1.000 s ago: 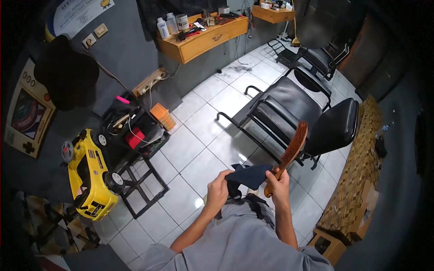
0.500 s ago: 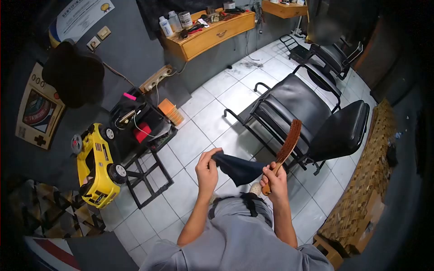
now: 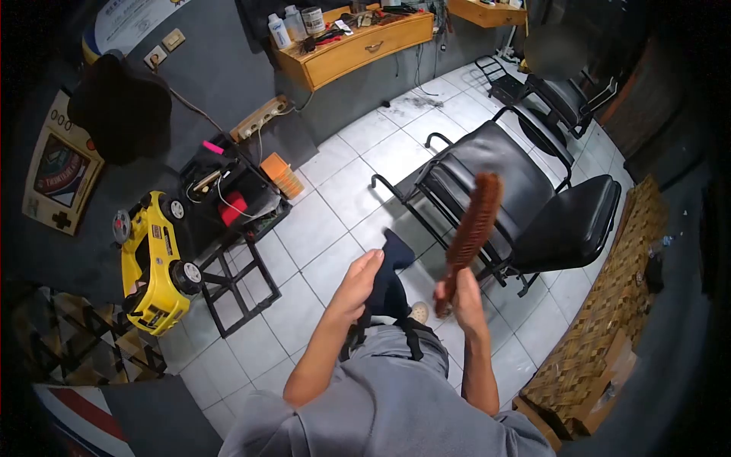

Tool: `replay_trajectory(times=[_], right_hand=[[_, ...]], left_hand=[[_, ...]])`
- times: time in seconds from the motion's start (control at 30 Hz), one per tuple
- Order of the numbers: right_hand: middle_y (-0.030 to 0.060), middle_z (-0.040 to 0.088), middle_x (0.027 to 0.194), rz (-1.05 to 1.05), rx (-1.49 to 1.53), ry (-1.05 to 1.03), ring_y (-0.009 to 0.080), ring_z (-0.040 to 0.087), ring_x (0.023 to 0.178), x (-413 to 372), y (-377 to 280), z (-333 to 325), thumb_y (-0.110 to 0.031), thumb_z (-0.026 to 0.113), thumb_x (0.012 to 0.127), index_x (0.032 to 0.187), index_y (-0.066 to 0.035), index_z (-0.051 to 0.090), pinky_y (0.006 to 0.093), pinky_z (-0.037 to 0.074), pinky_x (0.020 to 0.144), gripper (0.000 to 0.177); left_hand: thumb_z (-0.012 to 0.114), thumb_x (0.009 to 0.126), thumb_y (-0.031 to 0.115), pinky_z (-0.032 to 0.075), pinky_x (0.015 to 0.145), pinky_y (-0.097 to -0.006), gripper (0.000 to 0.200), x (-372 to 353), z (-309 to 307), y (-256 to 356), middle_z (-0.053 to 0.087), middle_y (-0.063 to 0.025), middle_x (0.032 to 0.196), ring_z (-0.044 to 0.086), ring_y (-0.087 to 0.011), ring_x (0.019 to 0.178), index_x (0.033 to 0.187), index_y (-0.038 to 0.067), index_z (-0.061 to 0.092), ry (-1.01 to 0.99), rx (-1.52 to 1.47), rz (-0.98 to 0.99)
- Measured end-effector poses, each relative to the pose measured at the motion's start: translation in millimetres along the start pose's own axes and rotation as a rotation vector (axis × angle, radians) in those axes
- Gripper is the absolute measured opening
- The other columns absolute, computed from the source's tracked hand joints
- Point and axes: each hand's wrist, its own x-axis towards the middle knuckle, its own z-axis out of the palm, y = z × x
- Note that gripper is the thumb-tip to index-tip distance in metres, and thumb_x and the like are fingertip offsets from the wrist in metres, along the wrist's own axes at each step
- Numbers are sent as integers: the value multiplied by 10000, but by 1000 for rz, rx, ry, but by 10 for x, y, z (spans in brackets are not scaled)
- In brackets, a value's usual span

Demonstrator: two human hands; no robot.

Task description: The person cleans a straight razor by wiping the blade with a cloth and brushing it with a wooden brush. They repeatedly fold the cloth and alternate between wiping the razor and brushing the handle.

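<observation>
A dark cloth hangs from my left hand, whose fingers are closed on its upper part. The cloth's loose end sticks out beyond the fingers, over the tiled floor. In my right hand is a brush with reddish-brown bristles, held upright by its handle. The bristles face left and the brush is slightly blurred. Cloth and brush are apart. Part of a light shoe shows between my hands.
A black barber chair stands ahead on the right, with another behind it. On the left are a yellow toy car and a black trolley. A wooden drawer shelf holds bottles and tools. Woven matting lines the right.
The cloth, earlier stretched between both hands, now hangs from my left hand only. My right hand has turned the brush so that its bristles show more.
</observation>
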Motion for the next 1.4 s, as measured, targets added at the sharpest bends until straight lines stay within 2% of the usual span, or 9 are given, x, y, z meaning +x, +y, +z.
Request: replay_trajectory(times=[0.43,0.57,0.7,0.8,0.9,0.97,1.07,1.3,1.4], right_hand=[[37,414,577,144,100,-276,167,377,464,-14,388,369,-419,337,1007,795,-43,452,287,316,462,447],[305,583,815,45,-919,-203,482,553,818,129,1140,5,-340,377,984,860,40,551,495,444,689,437],[337,582,946,463,-1177,-197,481,554,960,-87,2398,-1029,-454,329,965,898,53,636,499,449,828,596],[251,632,759,306,-1276,-294,426,616,703,-200,2932,-1544,-495,330,968,832,9,609,471,493,643,591],[35,471,541,1001,-146,64,198,460,431,-61,1598,-736,-563,334,957,783,-90,513,326,390,420,535],[-81,244,552,921,551,-24,37,234,435,-8,1053,-408,-612,345,935,773,-162,398,200,219,389,480],[-75,231,530,721,485,-90,44,231,411,-22,185,222,-633,322,924,730,-140,368,207,176,356,532],[1,437,565,75,-244,-379,87,392,467,107,703,576,-592,250,956,815,-63,507,225,288,427,604],[188,613,735,7,-795,-480,316,599,670,248,1275,285,-459,368,979,885,-6,611,383,467,636,523]], left_hand=[[406,1004,168,335,584,-190,168,-168,386,467,389,58,743,363,-25,686,944,39,498,9,448,513],[422,1003,168,335,592,-163,156,-313,467,1038,437,68,784,378,-6,692,992,37,507,94,286,800],[430,997,177,499,787,-254,282,-536,177,1308,614,-75,1035,609,-121,891,1193,-12,503,67,64,863],[419,999,180,482,808,-253,292,-596,168,1176,610,-80,1056,600,-123,916,1201,-16,498,121,-7,785],[421,1002,194,419,789,-192,229,-546,106,1076,590,-15,968,539,-63,866,1079,14,539,38,63,645],[395,1014,193,401,633,-159,199,-519,214,1024,536,44,815,467,2,721,995,46,528,53,76,600],[403,1010,193,355,564,-197,199,-404,211,831,470,44,720,405,-12,660,988,37,524,30,394,563],[450,988,189,339,521,-252,190,-425,203,807,382,-21,616,374,-59,599,987,5,499,-49,411,544],[453,991,166,331,576,-187,156,-561,70,1024,434,50,744,375,-20,685,996,32,533,67,329,712]])
